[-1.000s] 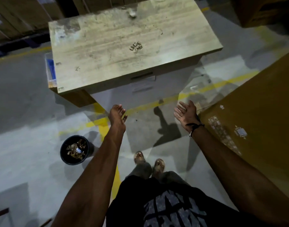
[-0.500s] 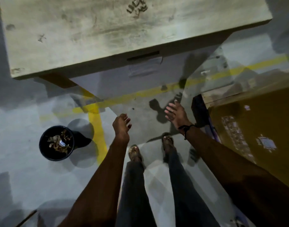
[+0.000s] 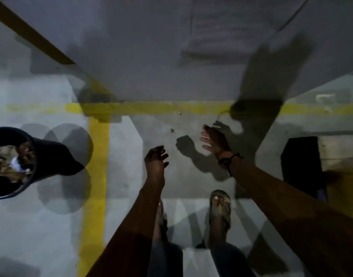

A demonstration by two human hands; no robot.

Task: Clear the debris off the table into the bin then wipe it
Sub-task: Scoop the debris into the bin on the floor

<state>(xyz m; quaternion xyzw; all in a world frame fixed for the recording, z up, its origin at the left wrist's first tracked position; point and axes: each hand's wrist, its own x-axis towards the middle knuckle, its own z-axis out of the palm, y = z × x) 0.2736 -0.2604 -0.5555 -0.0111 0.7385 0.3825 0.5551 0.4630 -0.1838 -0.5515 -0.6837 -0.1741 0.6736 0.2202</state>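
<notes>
Bin: the dark round bin [image 3: 13,162] stands on the floor at the far left edge of view, with pale and brownish scraps [image 3: 9,158] inside.
Table: only its grey front panel [image 3: 151,56] shows, across the top of the view.
Left hand: the left hand [image 3: 155,158] hangs over the floor, fingers loosely bent, holding nothing.
Right hand: the right hand [image 3: 213,140] is spread with fingers relaxed, grasping nothing; a dark band [image 3: 228,159] circles the wrist.
Floor: grey concrete with yellow lines [image 3: 97,156]; two small specks [image 3: 172,130] lie near the hands.
Feet: sandals [image 3: 220,206] below the arms.

black wristband [image 3: 228,161], sandals [image 3: 220,208], jeans [image 3: 165,258]
</notes>
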